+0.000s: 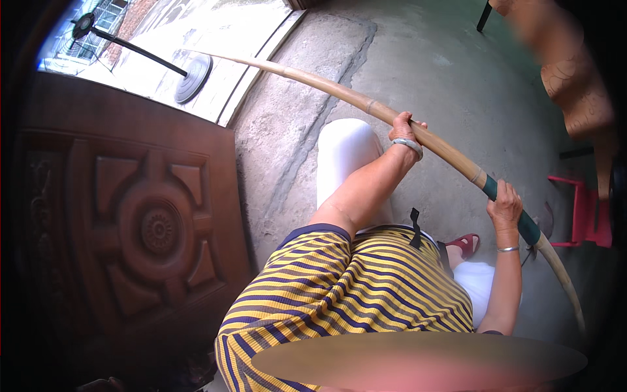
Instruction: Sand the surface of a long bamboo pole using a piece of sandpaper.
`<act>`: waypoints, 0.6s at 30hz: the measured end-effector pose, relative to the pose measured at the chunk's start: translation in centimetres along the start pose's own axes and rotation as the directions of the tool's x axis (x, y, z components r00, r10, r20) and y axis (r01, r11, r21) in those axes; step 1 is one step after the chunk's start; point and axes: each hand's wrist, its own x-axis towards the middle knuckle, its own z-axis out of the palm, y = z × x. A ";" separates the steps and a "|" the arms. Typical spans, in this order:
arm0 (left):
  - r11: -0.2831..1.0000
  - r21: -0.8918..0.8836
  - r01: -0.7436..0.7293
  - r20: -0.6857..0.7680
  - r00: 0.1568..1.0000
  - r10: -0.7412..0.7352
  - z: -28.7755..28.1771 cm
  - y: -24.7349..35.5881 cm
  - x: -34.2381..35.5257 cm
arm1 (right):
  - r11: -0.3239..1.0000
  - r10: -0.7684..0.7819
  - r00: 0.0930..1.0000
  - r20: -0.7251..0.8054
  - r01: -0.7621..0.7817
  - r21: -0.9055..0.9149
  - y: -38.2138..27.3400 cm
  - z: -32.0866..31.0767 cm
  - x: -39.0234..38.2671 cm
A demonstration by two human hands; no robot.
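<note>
A long, curved bamboo pole (pixel 353 97) runs diagonally from the doorway at upper left down to the lower right, with a green band (pixel 528 228) around its lower part. My left hand (pixel 406 134) is closed around the middle of the pole, fingers wrapped under it. My right hand (pixel 504 209) grips it lower down, at the green band. The pole passes above my white-trousered knee (pixel 346 150). My red sandal (pixel 466 245) shows on the floor below.
An open carved wooden door (pixel 157 232) stands at left. Outside the bright doorway is a black post on a round grey base (pixel 192 77). Concrete floor (pixel 424 59) lies ahead. A red plastic chair (pixel 588 219) and wavy-edged wooden furniture (pixel 568 91) stand at right.
</note>
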 end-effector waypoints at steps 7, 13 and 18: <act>0.985 0.175 -0.006 -0.212 0.976 0.044 -0.2 -0.1 1.6 | 1.000 0.030 1.000 -0.005 -0.030 -0.005 5.2 1.3 -5.1; 0.998 0.058 -0.004 -0.130 0.991 0.011 0.8 -1.7 1.1 | 1.000 -0.007 1.000 -0.011 0.007 0.011 -1.4 1.4 1.0; 0.997 0.063 0.049 -0.023 0.999 -0.048 0.0 -0.4 0.2 | 0.998 -0.058 0.994 -0.091 0.058 -0.007 -4.2 2.2 2.4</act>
